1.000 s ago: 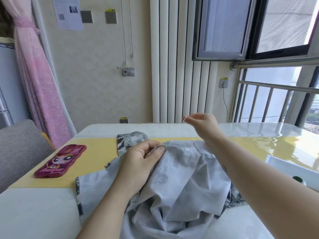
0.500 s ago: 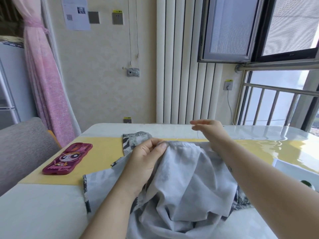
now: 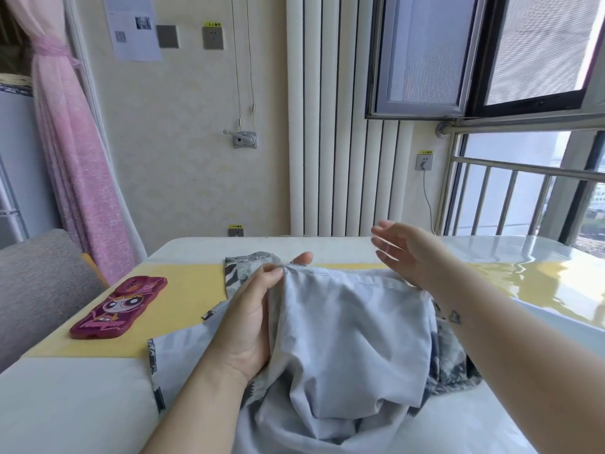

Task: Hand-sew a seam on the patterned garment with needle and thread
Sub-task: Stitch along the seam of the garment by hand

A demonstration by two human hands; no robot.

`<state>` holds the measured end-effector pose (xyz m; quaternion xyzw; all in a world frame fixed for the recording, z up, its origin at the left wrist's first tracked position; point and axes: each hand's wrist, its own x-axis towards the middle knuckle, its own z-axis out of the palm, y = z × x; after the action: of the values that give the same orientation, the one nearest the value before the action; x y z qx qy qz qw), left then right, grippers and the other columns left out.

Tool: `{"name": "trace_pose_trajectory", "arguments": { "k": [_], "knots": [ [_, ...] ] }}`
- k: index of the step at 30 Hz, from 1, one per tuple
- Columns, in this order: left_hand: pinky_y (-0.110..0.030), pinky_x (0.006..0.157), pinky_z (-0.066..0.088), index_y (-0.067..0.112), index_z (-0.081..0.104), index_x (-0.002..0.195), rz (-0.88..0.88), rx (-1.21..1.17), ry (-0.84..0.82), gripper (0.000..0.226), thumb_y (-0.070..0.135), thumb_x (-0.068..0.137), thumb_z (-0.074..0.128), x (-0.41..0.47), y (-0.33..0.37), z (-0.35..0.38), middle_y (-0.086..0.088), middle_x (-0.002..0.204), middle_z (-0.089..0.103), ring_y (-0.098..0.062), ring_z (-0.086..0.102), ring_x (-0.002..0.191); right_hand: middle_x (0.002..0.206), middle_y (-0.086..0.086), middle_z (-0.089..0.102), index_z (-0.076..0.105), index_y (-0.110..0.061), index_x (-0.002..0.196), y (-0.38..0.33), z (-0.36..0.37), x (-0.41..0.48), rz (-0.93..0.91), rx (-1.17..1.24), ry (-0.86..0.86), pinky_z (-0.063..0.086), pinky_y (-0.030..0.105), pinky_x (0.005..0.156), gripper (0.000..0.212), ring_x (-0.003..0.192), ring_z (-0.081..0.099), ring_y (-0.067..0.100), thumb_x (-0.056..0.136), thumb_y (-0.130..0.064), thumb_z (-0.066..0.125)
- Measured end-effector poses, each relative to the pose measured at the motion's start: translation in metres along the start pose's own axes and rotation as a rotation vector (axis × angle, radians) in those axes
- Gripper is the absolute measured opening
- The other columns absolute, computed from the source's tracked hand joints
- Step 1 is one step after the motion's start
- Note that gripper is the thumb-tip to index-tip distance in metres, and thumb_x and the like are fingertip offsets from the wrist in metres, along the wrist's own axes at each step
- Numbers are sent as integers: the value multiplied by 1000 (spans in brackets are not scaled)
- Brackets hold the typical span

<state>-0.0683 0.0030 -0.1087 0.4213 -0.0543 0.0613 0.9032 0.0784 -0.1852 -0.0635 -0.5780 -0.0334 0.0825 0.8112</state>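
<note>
The patterned garment (image 3: 343, 329) lies bunched on the table, its pale grey inside facing up and black-and-white print showing at the edges. My left hand (image 3: 252, 309) pinches the garment's upper edge between thumb and fingertips and lifts it slightly. My right hand (image 3: 406, 250) hovers above the table just past the garment's right corner, fingers stretched out and blurred. Neither needle nor thread can be made out.
The table (image 3: 82, 398) is glossy white with a yellow band (image 3: 183, 296) across it. A phone in a magenta cartoon case (image 3: 118, 309) lies on the band at left. A grey chair (image 3: 36, 283) stands at the left; a radiator and window railing are behind.
My right hand, which pinched the needle and pulled up a second ago, has dropped lower and to the right and spread its fingers. My left hand keeps its pinch on the edge.
</note>
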Motion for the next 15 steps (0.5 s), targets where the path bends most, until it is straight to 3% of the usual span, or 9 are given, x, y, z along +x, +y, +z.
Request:
{"name": "trace_pose_trajectory", "arguments": {
  "k": [3, 7, 11, 13, 15],
  "knots": [
    [-27, 67, 54, 9, 56, 82, 35, 198, -52, 11, 14, 73, 60, -1, 0, -3, -8, 94, 72, -21, 66, 83, 99, 3, 68, 69, -23, 85, -2, -8, -1, -174, -672, -7, 44, 29, 80, 13, 90, 60, 17, 87, -12, 62],
    [-29, 73, 50, 10, 58, 73, -33, 381, -164, 13, 18, 66, 66, -5, -4, -4, -17, 87, 67, -25, 60, 83, 105, -1, 68, 70, -21, 96, -8, -16, 2, -363, -1369, -22, 47, 29, 88, 14, 100, 61, 19, 87, -15, 61],
    [-22, 60, 44, 21, 61, 62, -63, 450, -190, 10, 27, 58, 69, -6, -6, -1, -7, 69, 59, -15, 55, 65, 107, -6, 68, 66, -33, 92, -17, -18, -1, -518, -1649, 150, 49, 34, 85, 17, 100, 62, 22, 90, -21, 54],
    [-20, 56, 44, 21, 61, 62, -62, 445, -191, 11, 28, 57, 69, -6, -6, -2, -3, 65, 57, -12, 55, 60, 110, -6, 63, 68, -34, 93, -21, -17, -3, -611, -1716, 85, 42, 33, 85, 19, 104, 57, 21, 90, -20, 55],
    [-20, 56, 44, 21, 61, 62, -60, 451, -192, 11, 28, 58, 68, -6, -6, -1, -3, 65, 58, -12, 55, 60, 114, -4, 57, 66, -37, 86, -23, -13, -7, -631, -1741, -105, 40, 36, 92, 26, 112, 50, 20, 88, -13, 57]
  ]
}}
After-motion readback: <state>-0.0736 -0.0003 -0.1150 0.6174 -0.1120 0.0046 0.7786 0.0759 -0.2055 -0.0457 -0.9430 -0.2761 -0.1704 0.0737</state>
